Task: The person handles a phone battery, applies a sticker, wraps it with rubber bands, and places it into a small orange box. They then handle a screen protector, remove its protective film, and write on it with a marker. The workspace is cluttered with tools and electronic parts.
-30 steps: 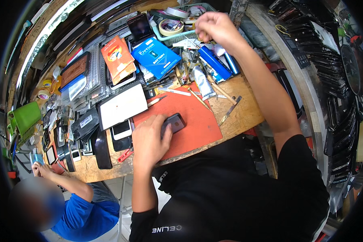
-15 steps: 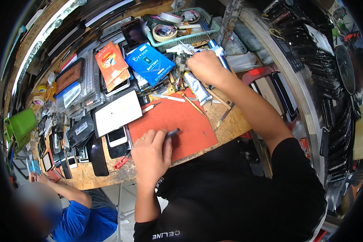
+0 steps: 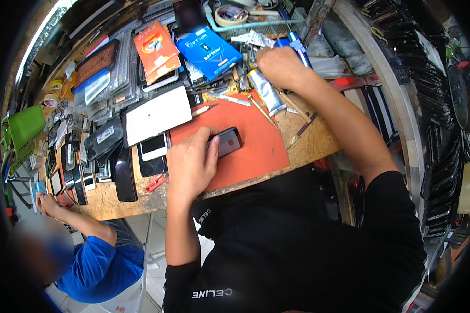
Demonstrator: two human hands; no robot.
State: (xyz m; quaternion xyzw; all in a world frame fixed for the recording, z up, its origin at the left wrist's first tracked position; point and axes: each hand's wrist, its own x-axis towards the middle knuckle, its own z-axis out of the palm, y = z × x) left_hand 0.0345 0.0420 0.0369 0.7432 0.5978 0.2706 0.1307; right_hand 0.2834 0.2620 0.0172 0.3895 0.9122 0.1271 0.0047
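Note:
A dark smartphone is gripped along its left end by my left hand, over the red mat. The thumb lies across the phone's near side, and its broad face is tilted up into view. Farther off to the right, my right hand is closed among the tools at the back of the bench; whatever its fingers hold is hidden. Just below that hand lies a silver tube, and blue cylinders stand beyond it. Thin tweezers rest at the mat's far edge.
A white pad, a white phone and a red cutter lie left of the mat. Behind are a blue battery packet, an orange packet and a green basket of tape rolls. A person in blue works at lower left.
The phone in my left hand has turned from nearly edge-on to showing its broad face. My right hand stays closed among the tools. The whole view has shifted.

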